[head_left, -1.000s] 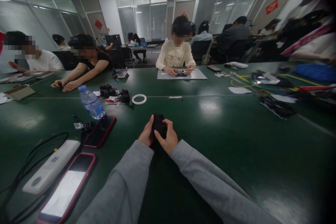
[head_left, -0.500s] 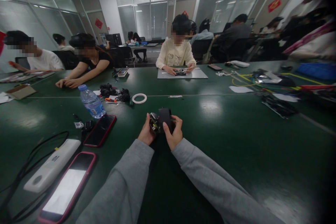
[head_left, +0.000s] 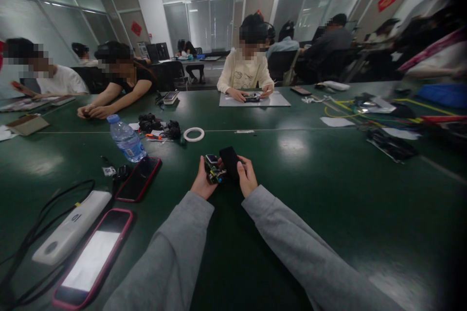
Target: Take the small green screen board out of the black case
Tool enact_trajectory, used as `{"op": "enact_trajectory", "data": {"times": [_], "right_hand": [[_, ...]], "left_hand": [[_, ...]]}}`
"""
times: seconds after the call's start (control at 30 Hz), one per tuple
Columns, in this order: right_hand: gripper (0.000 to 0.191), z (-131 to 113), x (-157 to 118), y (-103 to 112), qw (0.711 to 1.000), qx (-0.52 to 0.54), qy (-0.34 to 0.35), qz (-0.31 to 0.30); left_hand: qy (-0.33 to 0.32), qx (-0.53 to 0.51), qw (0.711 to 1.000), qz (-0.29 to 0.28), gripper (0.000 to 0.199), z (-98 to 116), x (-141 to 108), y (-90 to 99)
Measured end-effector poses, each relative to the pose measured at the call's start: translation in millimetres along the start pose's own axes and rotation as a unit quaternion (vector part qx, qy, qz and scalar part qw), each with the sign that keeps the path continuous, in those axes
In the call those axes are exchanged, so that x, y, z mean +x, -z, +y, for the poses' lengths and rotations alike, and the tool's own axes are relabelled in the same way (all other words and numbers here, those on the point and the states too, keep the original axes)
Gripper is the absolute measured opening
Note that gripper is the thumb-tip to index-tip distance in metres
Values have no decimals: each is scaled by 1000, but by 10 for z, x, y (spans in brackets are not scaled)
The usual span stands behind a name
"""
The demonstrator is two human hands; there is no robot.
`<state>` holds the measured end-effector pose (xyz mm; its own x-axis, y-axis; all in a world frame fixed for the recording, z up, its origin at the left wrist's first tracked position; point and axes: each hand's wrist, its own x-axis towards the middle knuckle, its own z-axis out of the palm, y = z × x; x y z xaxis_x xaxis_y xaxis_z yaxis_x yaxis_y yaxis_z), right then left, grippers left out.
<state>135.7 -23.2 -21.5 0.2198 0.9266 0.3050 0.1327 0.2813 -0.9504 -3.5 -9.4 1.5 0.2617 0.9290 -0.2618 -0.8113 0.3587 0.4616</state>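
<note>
My left hand (head_left: 203,180) is closed around a small circuit board (head_left: 215,171) with a little screen at its top and a blue part low on its right side. In my right hand (head_left: 248,175) is a dark, box-like cover (head_left: 229,162), gripped from its right side and tilted. The cover sits close beside the board; whether the two touch I cannot tell. Both hands are above the green table (head_left: 310,194), at about the middle of the view.
Left of my hands are a water bottle (head_left: 126,138), a dark phone (head_left: 139,180), a lit phone (head_left: 95,257) and a white power-bank-like device (head_left: 73,228) with black cables. Beyond lie a white ring (head_left: 193,134) and black parts (head_left: 160,126). A co-worker (head_left: 248,68) sits opposite.
My right hand has turned the dark cover, now tilted with its broad face showing. More of the board in my left hand is visible, including its small screen.
</note>
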Motion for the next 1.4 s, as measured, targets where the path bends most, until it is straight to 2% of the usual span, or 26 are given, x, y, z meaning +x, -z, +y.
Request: {"op": "enact_trajectory", "data": {"times": [0.33, 0.53, 0.67, 0.8, 0.9, 1.17, 1.4], "right_hand": [[46, 127, 123, 76, 993, -114, 35, 18], [39, 42, 170, 141, 986, -117, 112, 47], [42, 9, 181, 138, 988, -110, 106, 37], [57, 106, 197, 104, 986, -143, 79, 39], [66, 162, 195, 85, 979, -179, 88, 39], [52, 127, 179, 95, 983, -158, 95, 22], [54, 141, 178, 140, 963, -228, 141, 18]], "left_hand": [[9, -2, 1000, 4, 47, 22, -28, -23], [11, -6, 1000, -4, 47, 21, -41, -39], [9, -16, 1000, -4, 47, 21, -37, -31], [11, -21, 999, -27, 49, 24, -29, -13], [14, -16, 999, -35, 50, 22, -18, -3], [18, -21, 999, -30, 49, 29, -15, -2], [14, -25, 999, -32, 49, 40, -54, -18]]}}
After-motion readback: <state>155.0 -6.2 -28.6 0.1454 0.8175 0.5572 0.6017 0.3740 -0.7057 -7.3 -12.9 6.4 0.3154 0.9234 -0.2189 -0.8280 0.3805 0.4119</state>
